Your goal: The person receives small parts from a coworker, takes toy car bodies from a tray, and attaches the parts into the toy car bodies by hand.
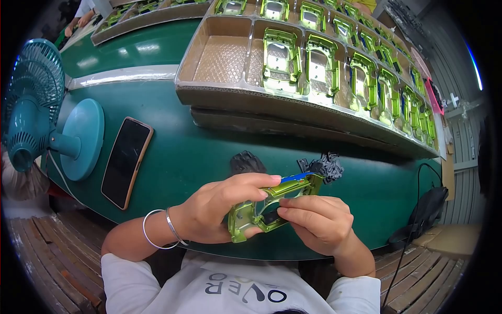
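Note:
My left hand (214,201) is closed round a shiny green plastic frame (243,215) with a wide opening, held tilted above the table's near edge. A blue strip (299,177) runs along the frame's far side. The fingertips of my right hand (321,220) are pinched together at the opening, against the frame's inner edge. A dark patch shows beside those fingertips; whatever they hold is too small and covered to make out. Just beyond my hands lie a pile of small black parts (328,167) and another dark heap (247,162).
On the green table (172,172) stand a teal fan (34,115) and a phone (127,163) to the left. A large divided box (230,86) of similar green frames fills the far side. A black cable (405,246) hangs at right. Another person's hands (78,25) show far left.

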`<state>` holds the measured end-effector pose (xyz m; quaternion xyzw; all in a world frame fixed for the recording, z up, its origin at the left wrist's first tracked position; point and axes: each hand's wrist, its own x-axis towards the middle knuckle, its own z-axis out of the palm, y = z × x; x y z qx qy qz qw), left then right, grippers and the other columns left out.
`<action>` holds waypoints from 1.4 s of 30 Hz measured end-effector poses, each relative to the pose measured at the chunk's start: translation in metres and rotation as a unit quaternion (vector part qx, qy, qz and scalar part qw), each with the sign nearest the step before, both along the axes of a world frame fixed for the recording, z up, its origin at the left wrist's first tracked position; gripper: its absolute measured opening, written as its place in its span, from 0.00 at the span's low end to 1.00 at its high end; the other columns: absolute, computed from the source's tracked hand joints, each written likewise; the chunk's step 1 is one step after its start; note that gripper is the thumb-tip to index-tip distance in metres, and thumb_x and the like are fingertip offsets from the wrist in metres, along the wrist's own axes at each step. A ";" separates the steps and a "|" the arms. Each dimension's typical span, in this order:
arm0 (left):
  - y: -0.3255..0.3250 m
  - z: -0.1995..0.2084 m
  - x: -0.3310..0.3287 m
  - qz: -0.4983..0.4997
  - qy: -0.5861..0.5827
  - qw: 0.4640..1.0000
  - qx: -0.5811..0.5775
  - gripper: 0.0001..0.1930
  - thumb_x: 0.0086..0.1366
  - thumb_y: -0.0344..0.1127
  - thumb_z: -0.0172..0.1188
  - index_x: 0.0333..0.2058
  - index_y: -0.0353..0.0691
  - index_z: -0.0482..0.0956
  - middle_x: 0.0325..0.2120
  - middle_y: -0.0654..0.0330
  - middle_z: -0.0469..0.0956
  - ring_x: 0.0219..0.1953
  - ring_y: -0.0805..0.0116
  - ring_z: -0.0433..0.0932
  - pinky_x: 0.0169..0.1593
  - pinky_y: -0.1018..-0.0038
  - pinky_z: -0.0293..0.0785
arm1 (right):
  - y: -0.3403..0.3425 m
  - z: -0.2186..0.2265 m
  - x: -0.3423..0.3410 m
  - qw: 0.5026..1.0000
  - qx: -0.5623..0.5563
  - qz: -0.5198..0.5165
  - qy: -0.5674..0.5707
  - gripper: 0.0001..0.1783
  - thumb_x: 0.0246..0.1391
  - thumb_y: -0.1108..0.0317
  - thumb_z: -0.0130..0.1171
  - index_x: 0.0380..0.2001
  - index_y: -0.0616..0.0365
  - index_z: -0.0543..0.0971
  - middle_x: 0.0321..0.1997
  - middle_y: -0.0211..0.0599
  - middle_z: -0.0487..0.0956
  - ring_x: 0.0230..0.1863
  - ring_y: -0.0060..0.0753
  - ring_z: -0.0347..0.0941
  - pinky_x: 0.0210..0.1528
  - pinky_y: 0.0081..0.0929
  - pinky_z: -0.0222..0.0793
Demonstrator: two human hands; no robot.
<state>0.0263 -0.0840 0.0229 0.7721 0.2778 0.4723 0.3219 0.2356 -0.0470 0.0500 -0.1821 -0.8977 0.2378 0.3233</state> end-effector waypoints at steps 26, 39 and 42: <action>-0.003 -0.004 -0.002 0.062 0.039 0.988 0.133 0.25 0.49 0.35 0.63 0.41 0.34 0.58 0.42 0.39 0.68 0.36 0.53 0.76 0.35 0.71 0.76 | 0.008 0.004 -0.003 0.994 -0.018 0.103 -0.028 0.17 0.28 0.78 0.55 0.30 0.68 0.75 0.31 0.41 0.74 0.31 0.37 0.71 0.31 0.29 0.70; -0.004 -0.011 0.006 0.044 -0.008 0.995 0.091 0.29 0.48 0.33 0.65 0.42 0.37 0.55 0.43 0.36 0.66 0.42 0.48 0.72 0.37 0.68 0.76 | -0.001 -0.014 -0.008 0.993 0.109 0.044 0.023 0.17 0.24 0.74 0.55 0.26 0.64 0.76 0.23 0.33 0.69 0.25 0.29 0.65 0.23 0.24 0.60; -0.004 -0.014 0.006 0.040 -0.006 0.994 0.103 0.30 0.47 0.31 0.65 0.43 0.38 0.54 0.45 0.36 0.64 0.43 0.49 0.72 0.37 0.68 0.76 | -0.002 -0.010 -0.007 0.993 0.114 0.040 -0.005 0.17 0.24 0.74 0.55 0.26 0.64 0.76 0.24 0.32 0.70 0.27 0.29 0.67 0.25 0.24 0.61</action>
